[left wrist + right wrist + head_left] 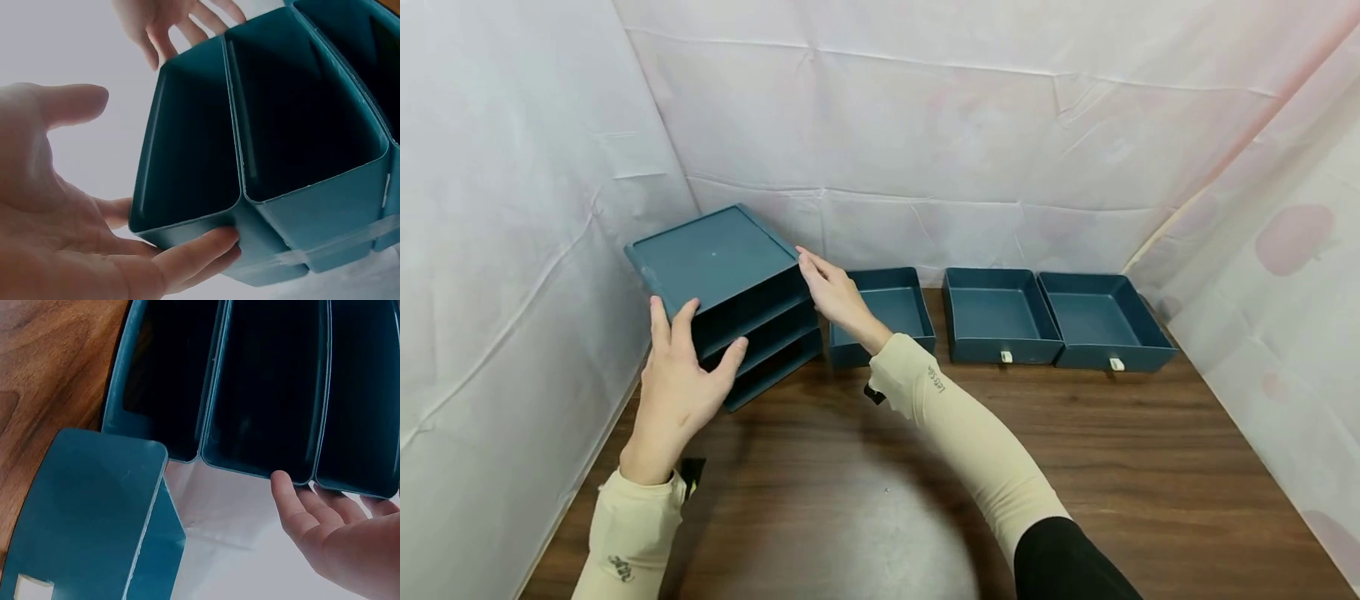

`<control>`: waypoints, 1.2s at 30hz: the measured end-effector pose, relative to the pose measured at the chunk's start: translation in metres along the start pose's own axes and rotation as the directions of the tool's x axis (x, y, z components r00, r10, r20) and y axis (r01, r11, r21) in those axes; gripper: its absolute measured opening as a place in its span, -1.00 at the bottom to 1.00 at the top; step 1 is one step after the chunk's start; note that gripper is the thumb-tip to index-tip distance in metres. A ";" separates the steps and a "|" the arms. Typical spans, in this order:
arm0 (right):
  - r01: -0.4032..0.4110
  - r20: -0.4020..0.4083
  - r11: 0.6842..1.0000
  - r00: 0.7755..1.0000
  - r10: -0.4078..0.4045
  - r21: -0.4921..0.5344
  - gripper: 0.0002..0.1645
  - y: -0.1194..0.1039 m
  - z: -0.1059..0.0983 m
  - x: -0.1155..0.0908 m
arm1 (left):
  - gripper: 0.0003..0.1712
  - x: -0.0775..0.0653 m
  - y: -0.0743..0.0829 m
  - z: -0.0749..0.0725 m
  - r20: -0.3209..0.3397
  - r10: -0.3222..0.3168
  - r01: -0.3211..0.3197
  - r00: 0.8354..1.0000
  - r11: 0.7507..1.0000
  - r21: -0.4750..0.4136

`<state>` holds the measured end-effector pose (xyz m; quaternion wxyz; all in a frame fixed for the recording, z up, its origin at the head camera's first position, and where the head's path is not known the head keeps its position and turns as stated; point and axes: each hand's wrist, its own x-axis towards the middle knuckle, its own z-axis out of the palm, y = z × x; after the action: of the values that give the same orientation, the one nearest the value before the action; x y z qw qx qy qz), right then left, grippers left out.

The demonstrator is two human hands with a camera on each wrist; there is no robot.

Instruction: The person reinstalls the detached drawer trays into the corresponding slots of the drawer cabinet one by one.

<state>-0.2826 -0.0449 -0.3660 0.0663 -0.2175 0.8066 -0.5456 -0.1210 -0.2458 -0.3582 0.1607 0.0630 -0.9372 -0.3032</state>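
A dark teal drawer cabinet [715, 254] with three stacked empty slots stands at the left, turned at an angle, its open front towards me. My left hand [681, 379] touches its left side with extended fingers; the thumb stands apart, off the slots, as the left wrist view shows. On the opposite side, the extended fingers of my right hand [837, 298] press the cabinet's upper right side. Beside the cabinet sits a teal drawer [891, 300], partly hidden behind my right wrist. In the right wrist view this drawer [94, 506] has a pale pull tab.
Two more empty drawers stand farther right, a middle one [1000, 304] and a right one [1101, 312], side by side with pale tabs facing me. The wooden table [887, 492] reaches white cloth walls [925, 125] behind and at both sides.
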 end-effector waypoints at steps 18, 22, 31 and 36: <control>-0.013 0.007 0.999 1.000 0.013 -0.034 -0.31 0.004 -0.017 -0.009 | 0.10 -0.039 0.030 0.001 -0.046 0.084 -0.077 0.995 0.987 0.139; -0.017 -0.004 0.998 1.000 0.017 -0.065 -0.30 0.004 -0.016 -0.008 | -0.11 -0.022 0.015 -0.012 -0.196 0.107 -0.109 0.975 0.994 0.002; -0.043 0.001 0.997 0.999 0.043 -0.067 -0.27 0.004 -0.011 -0.011 | -0.34 0.002 -0.019 -0.002 -0.138 0.145 -0.166 0.980 0.975 -0.148; -0.032 -0.009 0.998 0.999 0.032 -0.048 -0.27 0.000 -0.010 -0.012 | -0.45 0.000 -0.018 0.003 -0.211 0.178 -0.218 0.961 0.958 -0.188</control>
<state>-0.2747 -0.0314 -0.3639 0.0663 -0.2038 0.8233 -0.5257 -0.1216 -0.2591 -0.3711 0.2856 -0.0200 -0.8816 -0.3751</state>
